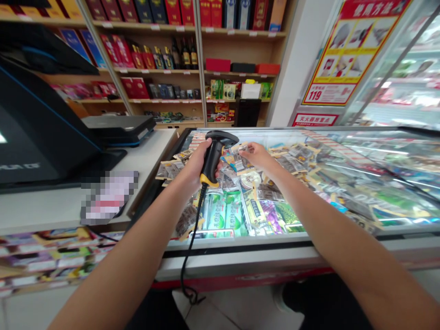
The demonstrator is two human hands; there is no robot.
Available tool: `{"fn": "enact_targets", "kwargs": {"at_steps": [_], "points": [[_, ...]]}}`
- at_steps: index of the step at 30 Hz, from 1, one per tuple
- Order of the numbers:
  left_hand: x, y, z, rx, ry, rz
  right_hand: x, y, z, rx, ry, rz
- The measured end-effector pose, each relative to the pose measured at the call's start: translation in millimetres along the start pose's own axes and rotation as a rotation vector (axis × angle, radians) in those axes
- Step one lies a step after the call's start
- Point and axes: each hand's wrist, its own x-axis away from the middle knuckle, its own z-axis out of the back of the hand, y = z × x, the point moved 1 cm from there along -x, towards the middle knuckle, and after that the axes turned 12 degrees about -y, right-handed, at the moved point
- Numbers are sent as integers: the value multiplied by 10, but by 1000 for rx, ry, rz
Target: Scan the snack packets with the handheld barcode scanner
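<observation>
My left hand (pixel 196 161) is wrapped round the grip of a black and yellow barcode scanner (pixel 213 159), held upright with its head on top. From the grip's lower end a black cord (pixel 195 229) hangs down in front of the freezer. Just right of the scanner head, my right hand (pixel 257 155) pinches the edge of a small snack packet (pixel 237 150); its far part is partly hidden behind the scanner. Both hands are above the glass top of a chest freezer (pixel 240 263), where many brown snack packets (pixel 295 156) lie. Green ice-cream wrappers (pixel 225 213) show nearer the front.
At the left is a white counter (pixel 151 160) with a dark checkout terminal (pixel 44 133), a flat black scale (pixel 120 126) and a blurred phone-like object (pixel 110 197). Shelves (pixel 154 71) of boxes and bottles stand behind. A red and yellow sign (pixel 354 50) hangs at the right.
</observation>
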Motion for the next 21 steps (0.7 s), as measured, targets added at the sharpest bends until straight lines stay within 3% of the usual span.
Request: {"fn": "enact_targets", "kwargs": {"at_steps": [13, 16, 21], "points": [[-3, 45, -19, -12, 65, 88, -1, -4, 120, -55, 46, 6], [17, 73, 9, -72, 73, 27, 39, -24, 175, 116, -14, -52], [84, 215, 145, -122, 127, -120, 224, -52, 224, 650, -35, -147]]}}
